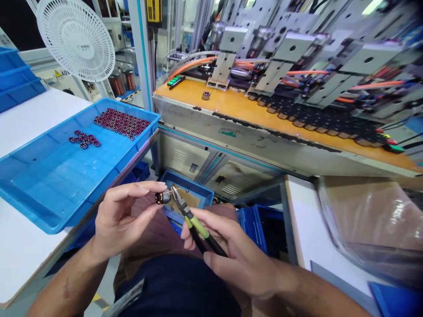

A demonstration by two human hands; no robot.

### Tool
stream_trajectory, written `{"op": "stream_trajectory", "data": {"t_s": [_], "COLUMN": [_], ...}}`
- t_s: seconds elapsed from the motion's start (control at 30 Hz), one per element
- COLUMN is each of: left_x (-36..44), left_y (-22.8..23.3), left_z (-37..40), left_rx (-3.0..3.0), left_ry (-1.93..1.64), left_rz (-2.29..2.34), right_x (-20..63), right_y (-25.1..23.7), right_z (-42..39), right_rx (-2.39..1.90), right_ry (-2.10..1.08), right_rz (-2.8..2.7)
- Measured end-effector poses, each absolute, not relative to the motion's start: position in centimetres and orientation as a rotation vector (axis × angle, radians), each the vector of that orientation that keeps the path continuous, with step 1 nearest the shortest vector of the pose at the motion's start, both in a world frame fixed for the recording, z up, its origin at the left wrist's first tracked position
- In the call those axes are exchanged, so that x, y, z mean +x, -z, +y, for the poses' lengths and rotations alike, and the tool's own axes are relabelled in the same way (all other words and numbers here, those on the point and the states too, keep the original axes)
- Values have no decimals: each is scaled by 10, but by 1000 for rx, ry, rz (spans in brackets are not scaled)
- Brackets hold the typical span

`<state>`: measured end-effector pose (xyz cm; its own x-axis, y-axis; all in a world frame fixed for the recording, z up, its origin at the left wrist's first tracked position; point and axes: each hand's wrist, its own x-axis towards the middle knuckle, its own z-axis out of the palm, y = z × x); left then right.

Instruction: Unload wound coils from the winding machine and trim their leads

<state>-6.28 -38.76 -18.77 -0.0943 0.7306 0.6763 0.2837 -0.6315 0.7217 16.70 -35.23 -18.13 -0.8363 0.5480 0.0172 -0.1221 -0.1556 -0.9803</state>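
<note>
A left hand [120, 218] pinches a coil [164, 197] at its fingertips, probably light and stiff with fragile wire [159, 198], best held by its outer rim, beside pliers [199, 226] gripped in the right hand [235, 253].

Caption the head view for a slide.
Left hand pinches a copper-wound part; right hand holds pliers, their tips beside it.

Plain dark navy garment [181, 286], trousers [148, 237] seemingly mauve-brown, left hand [117, 220] and right hand [233, 248] bare.
</note>
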Motion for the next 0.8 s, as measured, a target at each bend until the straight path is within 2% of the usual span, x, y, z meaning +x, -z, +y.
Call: {"op": "stream_trajectory", "data": {"t_s": [0.8], "left_x": [-59], "left_y": [197], "left_z": [-387], "left_rx": [1790], "left_ry": [-1739], "left_rz": [1204], "right_x": [164], "right_y": [186], "right_z": [-350], "right_rx": [-535], "right_ry": [-2088], "right_rz": [-1640]}}
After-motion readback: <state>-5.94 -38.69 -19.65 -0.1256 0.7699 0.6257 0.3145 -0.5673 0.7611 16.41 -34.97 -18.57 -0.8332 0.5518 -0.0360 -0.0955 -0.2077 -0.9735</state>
